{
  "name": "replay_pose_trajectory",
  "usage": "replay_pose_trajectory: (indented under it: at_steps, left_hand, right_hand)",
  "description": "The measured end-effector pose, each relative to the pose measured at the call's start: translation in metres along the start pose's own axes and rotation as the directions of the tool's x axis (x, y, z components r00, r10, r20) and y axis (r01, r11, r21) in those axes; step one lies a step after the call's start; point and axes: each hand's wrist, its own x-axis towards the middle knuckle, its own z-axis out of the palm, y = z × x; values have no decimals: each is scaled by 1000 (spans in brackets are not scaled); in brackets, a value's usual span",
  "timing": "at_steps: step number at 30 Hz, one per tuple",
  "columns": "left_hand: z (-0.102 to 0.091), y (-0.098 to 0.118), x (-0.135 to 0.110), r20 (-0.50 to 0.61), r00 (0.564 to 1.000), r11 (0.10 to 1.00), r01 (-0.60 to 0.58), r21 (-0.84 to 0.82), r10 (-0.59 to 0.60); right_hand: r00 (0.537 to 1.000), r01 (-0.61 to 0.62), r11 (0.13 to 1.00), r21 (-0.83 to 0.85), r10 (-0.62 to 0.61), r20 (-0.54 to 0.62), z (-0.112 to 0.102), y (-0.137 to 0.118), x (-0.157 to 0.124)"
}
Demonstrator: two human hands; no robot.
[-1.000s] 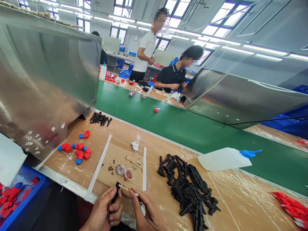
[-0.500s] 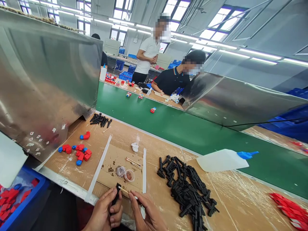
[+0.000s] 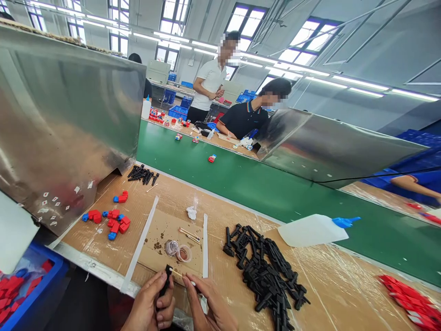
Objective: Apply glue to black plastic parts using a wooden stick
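My left hand is closed round a small black plastic part at the near edge of the bench. My right hand pinches a thin wooden swab stick, whose tip touches the top of the black part. Just beyond the hands lie two small round clear caps with brownish paste, on a cardboard sheet. To the right of the hands is a heap of several black plastic parts.
A white squeeze bottle with a blue nozzle lies on its side by the green conveyor belt. Red and blue pieces lie at left, red parts at far right. A blue bin is lower left. Two people are across the belt.
The view has tilted up and shifted slightly. Both hands keep their grip on the black part and the stick. A small red piece on the belt has travelled left.
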Motion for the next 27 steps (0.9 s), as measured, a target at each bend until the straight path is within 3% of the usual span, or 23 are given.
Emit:
replay_pose_trajectory:
  at_steps: [4,8,18,21,23,27]
  left_hand:
    - [-2,0,1,8,1000,1000,8,-2,-8]
    - [-3,-1,1,-22,1000,1000,6,-8,-6]
    - [-3,-5,5,-62,998,999,-23,-29,21]
    - [-3,-5,6,-76,997,1000,-16,-21,15]
    - [-3,-4,5,-70,997,1000,-20,-17,19]
    - [-3,-2,1,-58,998,999,-23,-38,21]
  right_hand:
    - [997,-25,998,-54,21,-77,1,-5,1]
    - [999,22,999,-40,-24,-42,0,-6,-1]
    - [994,-52,998,33,54,-91,8,-9,-4]
    - [985,-131,987,90,140,-99,6,-8,-6]
    - [953,-264,959,100,276,-128,0,-3,-8]
    - [824,-542,839,32,539,-173,-14,19,-3]
